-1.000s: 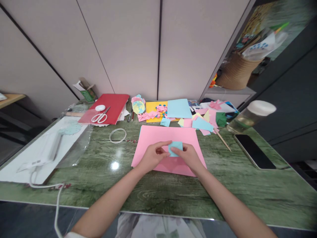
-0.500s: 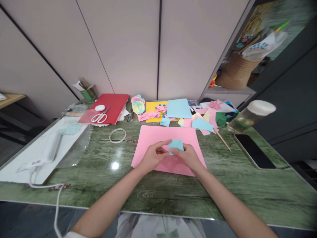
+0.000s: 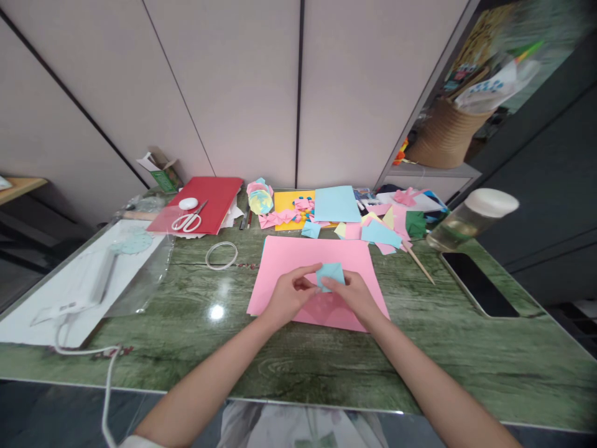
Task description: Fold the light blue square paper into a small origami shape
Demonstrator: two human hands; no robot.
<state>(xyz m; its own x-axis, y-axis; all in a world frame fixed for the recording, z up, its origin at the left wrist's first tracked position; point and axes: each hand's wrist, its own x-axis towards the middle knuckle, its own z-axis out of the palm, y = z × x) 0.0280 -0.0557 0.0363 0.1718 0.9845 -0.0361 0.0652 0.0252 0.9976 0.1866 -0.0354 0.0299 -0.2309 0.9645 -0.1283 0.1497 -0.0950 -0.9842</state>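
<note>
A small folded piece of light blue paper (image 3: 332, 274) is held up over a sheet of pink paper (image 3: 321, 249). My right hand (image 3: 357, 291) pinches it from the right, thumb across its lower front. At its left edge, my left hand (image 3: 291, 292) takes it between the tips of index finger and thumb, leaving a gap between those fingers. Diagonal creases show on the folded paper. Behind the pink sheet lies another small folded blue paper (image 3: 310, 229), close to a larger light blue sheet (image 3: 337, 203).
White scissors (image 3: 187, 221) rest on a red folder (image 3: 212, 196) at the left, near a coiled white cable (image 3: 221, 256). Right of the pink sheet are paper scraps (image 3: 381, 234), a wooden stick (image 3: 420, 264), a phone (image 3: 479, 284) and a bottle (image 3: 471, 218).
The folded blue paper has shifted very slightly left in my fingers. Both hands stay in nearly the same place.
</note>
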